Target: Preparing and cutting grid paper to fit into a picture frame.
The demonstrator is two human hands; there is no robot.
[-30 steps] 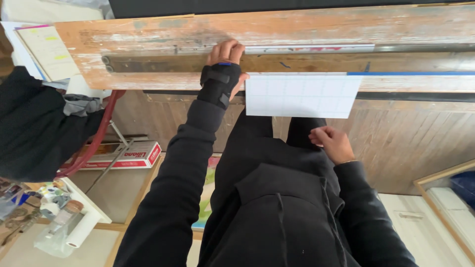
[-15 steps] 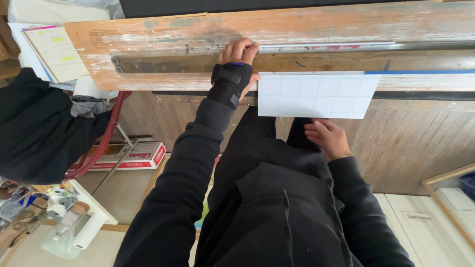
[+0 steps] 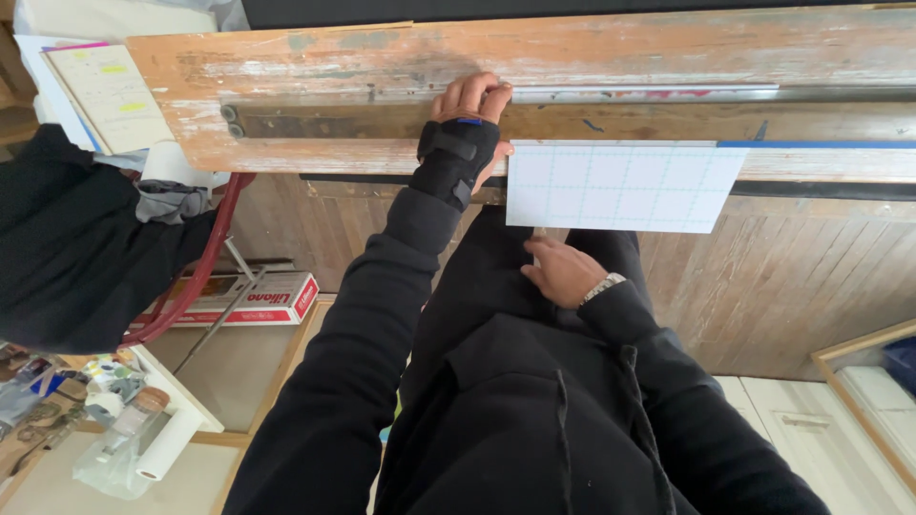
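My left hand (image 3: pixel 469 114), in a black wrist brace, rests on a worn wooden workbench top (image 3: pixel 611 52), fingers curled over a long metal rail (image 3: pixel 668 93) set into the wood. Just right of it a white gridded sheet (image 3: pixel 620 186) hangs over the bench's front edge, with a strip of blue tape (image 3: pixel 821 144) along its upper right. My right hand (image 3: pixel 563 272), a watch on its wrist, lies flat against my black trousers below the sheet, holding nothing.
Wooden slat panelling (image 3: pixel 811 277) faces the bench. A black garment (image 3: pixel 57 248) and a red hose (image 3: pixel 205 267) lie at left, above a flat red and white box (image 3: pixel 258 300). A notebook (image 3: pixel 110 95) sits far left. Jars and a paper roll (image 3: pixel 157 458) crowd a low shelf.
The view has shifted, so bench and sheet sit further right. My left hand stays on the rail. My right hand has slid down and left along my thigh.
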